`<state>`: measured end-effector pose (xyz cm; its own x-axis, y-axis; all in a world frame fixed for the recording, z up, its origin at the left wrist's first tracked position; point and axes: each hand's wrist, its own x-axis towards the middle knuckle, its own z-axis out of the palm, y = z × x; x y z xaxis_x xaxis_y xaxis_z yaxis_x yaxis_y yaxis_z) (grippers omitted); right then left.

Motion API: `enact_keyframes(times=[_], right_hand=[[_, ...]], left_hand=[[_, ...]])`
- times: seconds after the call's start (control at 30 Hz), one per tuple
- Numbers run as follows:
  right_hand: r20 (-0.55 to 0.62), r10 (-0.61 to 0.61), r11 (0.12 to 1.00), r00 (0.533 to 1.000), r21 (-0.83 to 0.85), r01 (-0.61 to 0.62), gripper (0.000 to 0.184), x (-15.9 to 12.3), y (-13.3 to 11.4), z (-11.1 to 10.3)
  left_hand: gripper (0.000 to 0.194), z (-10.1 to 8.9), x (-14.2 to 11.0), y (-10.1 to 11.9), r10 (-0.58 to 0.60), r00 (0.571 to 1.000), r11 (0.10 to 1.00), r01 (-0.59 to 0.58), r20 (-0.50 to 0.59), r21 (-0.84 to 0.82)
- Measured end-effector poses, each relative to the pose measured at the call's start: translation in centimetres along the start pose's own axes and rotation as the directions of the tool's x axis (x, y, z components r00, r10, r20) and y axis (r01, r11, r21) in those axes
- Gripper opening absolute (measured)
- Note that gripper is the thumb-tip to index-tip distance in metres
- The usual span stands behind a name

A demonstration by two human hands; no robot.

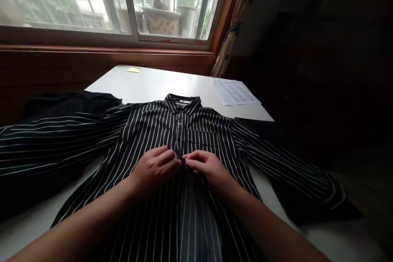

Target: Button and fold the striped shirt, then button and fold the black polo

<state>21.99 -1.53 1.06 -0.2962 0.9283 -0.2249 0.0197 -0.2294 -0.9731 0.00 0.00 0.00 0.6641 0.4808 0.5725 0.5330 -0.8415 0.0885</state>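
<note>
A black shirt with thin white stripes (147, 127) lies spread front-up on a white table (159, 82), collar toward the window, sleeves stretched out to both sides. My left hand (155, 168) and my right hand (205, 166) meet at the shirt's front placket, about mid-chest. Both have their fingers closed in a pinch on the placket fabric, fingertips almost touching each other. A button higher up on the placket (179, 123) looks fastened. What exactly sits between the fingertips is too small to make out.
A sheet of printed paper (235, 92) lies at the table's far right corner. A yellow sticky note (134, 70) sits near the far edge. A dark garment (70, 102) is bunched at the left. Behind the table are a window (123, 0) and a curtain (236, 16).
</note>
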Motion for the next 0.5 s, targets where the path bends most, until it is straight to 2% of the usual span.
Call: enact_keyframes(times=[0.17,0.37,0.5], right_hand=[[0.031,-0.002,1.0,1.0,0.002,0.002,0.014,0.14,-0.29,0.01],[0.036,-0.023,1.0,0.999,0.01,0.022,0.015,0.27,0.04,0.04],[0.03,-0.022,1.0,0.999,0.014,0.022,0.017,0.25,0.25,0.04]], left_hand=[[0.014,0.22,-0.2,0.27,-0.016,0.999,1.0,0.016,0.031,-0.007],[0.009,0.64,-0.35,0.03,-0.075,0.996,0.987,0.08,0.046,-0.141],[0.009,0.75,-0.42,0.03,-0.114,0.992,0.978,0.12,0.048,-0.169]])
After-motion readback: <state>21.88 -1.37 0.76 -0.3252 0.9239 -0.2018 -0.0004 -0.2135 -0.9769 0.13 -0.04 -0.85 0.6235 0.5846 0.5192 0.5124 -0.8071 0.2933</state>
